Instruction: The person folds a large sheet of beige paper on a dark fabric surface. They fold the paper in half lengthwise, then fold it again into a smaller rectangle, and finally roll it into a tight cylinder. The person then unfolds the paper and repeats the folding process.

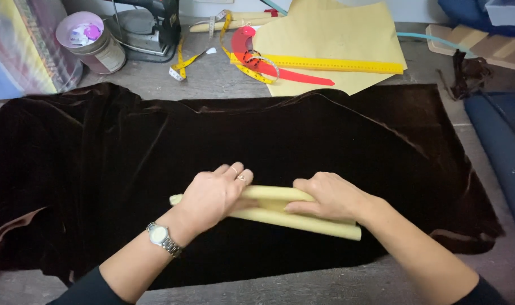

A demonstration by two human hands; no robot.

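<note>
Seen from above, two bare hands press on a roll of pale yellow paper (302,221) that lies on a sheet of dark brown velvet cloth (99,169) spread across a grey desk (336,285). The roll sits just below the middle of the view, toward 6 o'clock. The left hand (215,195), with a silver wristwatch (162,238) on its wrist and a ring on one finger, lies flat over the roll's left part, fingers spread and resting rather than clenched. The right hand (331,195) covers the roll's middle, palm down, fingers loosely curved over the top edge.

The roll looks light and thin; it would likely crease or flatten if squeezed, and may spring open unless held at both ends. Flat palms over the top seem the safest hold. The velvet beneath looks soft and limp.

The roll's long axis runs almost 9 to 3 o'clock, its right end dipping a little toward 4.

At 12 o'clock lie a yellow ruler (325,63), a red curve template (280,70), a yellow tape measure (181,63) and more yellow pattern paper (336,28); a tin (94,42) stands at 11
</note>
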